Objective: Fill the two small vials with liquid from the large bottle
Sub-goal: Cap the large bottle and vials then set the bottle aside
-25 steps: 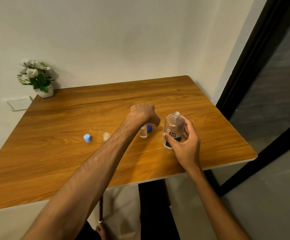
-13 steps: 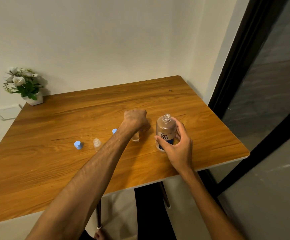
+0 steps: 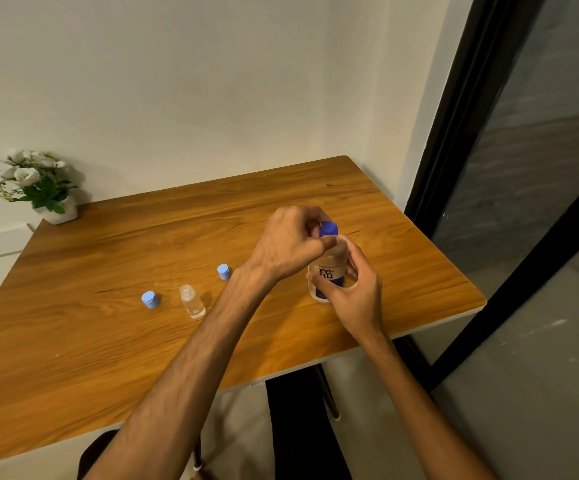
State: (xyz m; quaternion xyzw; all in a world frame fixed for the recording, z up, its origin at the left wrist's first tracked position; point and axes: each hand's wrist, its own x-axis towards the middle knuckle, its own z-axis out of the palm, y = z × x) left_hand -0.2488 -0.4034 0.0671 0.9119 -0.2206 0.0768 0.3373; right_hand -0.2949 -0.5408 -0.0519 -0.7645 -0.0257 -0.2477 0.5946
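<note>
The large bottle (image 3: 327, 271) with its "re-nu" label stands on the wooden table (image 3: 108, 341), right of centre. My right hand (image 3: 357, 292) grips its body from the near side. My left hand (image 3: 295, 240) pinches a dark blue cap (image 3: 328, 229) at the bottle's mouth. One small clear vial (image 3: 192, 303) stands uncapped left of my left forearm. Two light blue caps lie on the table, one (image 3: 150, 299) left of that vial, the other (image 3: 224, 271) beside my left wrist. A second vial is not visible.
A small white pot of white flowers (image 3: 38, 185) sits at the table's far left corner by the wall. A black-framed glass door (image 3: 488, 168) runs along the right side. The table's near edge is close to my body.
My left hand left the spot by the small vial, took the dark blue cap and brought it up onto the large bottle's open mouth. My right hand kept holding the bottle.
</note>
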